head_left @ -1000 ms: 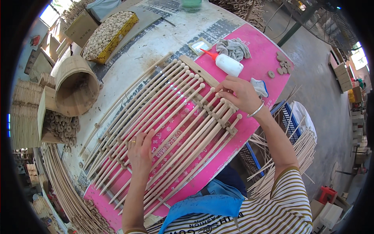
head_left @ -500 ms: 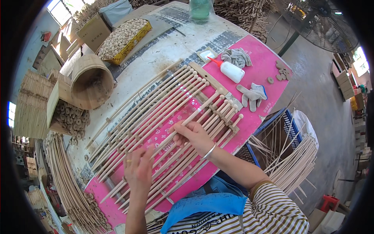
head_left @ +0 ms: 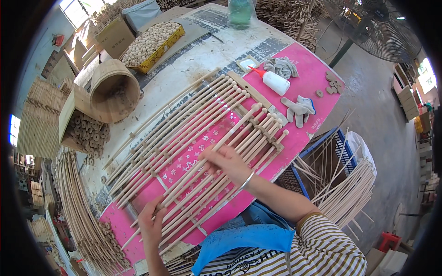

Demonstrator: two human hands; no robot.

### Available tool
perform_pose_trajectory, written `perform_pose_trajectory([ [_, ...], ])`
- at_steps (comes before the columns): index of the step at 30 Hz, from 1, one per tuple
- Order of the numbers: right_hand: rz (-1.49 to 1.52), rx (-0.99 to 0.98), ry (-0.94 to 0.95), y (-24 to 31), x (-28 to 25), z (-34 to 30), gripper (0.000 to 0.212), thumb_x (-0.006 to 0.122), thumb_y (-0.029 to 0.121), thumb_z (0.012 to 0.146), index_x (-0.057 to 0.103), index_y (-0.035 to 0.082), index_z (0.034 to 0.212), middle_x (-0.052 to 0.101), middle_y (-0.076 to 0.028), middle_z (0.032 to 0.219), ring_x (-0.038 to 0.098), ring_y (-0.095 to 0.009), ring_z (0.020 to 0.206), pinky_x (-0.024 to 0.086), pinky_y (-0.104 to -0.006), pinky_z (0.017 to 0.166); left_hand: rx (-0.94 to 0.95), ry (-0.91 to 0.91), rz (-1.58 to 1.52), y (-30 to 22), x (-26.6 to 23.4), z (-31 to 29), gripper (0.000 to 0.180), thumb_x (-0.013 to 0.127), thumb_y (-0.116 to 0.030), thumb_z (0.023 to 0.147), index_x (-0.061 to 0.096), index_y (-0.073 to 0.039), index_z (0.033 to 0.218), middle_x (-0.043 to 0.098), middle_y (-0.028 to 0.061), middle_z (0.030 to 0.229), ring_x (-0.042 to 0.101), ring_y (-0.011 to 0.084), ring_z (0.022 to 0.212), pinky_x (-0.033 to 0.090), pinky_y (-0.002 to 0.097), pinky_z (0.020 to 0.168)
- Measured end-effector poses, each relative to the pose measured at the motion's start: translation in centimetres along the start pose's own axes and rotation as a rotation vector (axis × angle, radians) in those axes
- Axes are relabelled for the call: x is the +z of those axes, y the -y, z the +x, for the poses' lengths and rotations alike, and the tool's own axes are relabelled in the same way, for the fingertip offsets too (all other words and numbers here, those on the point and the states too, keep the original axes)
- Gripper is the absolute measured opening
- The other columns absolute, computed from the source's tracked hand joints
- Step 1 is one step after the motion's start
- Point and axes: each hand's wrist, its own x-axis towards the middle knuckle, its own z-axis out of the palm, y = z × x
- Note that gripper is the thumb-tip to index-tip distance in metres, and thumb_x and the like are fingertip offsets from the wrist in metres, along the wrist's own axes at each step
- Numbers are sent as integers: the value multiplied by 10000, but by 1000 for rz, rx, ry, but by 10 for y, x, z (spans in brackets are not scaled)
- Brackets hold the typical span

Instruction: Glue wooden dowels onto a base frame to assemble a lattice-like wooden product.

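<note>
Right hand (head_left: 229, 164): fingers clamped on ball-tipped wooden rod (head_left: 235, 128). Left hand (head_left: 152, 224): finger closure indeterminate. Skewed pull risked dislodging adjacent rods (head_left: 248, 148).

We log a worn white-topped table (head_left: 188, 59), smooth grey concrete-looking floor (head_left: 373, 119), pale bluish wall (head_left: 36, 62) at left, bright paned window (head_left: 76, 12) upper left, dark wire-caged standing fan (head_left: 391, 39), red plastic stool (head_left: 390, 241) lower right.

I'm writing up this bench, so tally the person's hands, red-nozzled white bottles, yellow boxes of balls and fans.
Hands: 2, left hand and right hand
White bottle: 1
Yellow box: 1
Fan: 1
Total: 5
</note>
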Motion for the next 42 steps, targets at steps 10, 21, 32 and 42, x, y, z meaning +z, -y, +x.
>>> perform_pose_trajectory([
  [10,-55,-62,142,-13,22,-18,430,646,326,1052,640,39,1373,726,-24,989,642,-46,806,525,-208,660,75,72,-258,-49,58,34,653,597,18,996,383,-61,1608,688,72,906,620,118,808,517,279,764],
  [21,-32,-152,47,-3,-8,-25,315,723,153,994,692,36,1285,736,-36,1056,677,-72,906,565,-231,771,-23,97,-392,-37,55,16,604,585,42,999,433,-52,1576,656,33,929,577,79,794,477,236,720],
  [32,57,-185,75,22,-22,-34,402,763,163,964,649,31,1326,680,4,961,643,-64,842,538,-223,735,17,81,-292,-37,54,11,341,633,47,969,691,13,1304,675,62,993,596,102,835,493,242,746],
  [42,37,-138,70,20,-35,-41,353,741,181,978,645,27,1281,658,5,933,605,-50,735,495,-204,638,59,42,-190,-45,60,17,298,650,54,954,719,23,1242,688,95,1020,634,145,901,490,249,815],
])
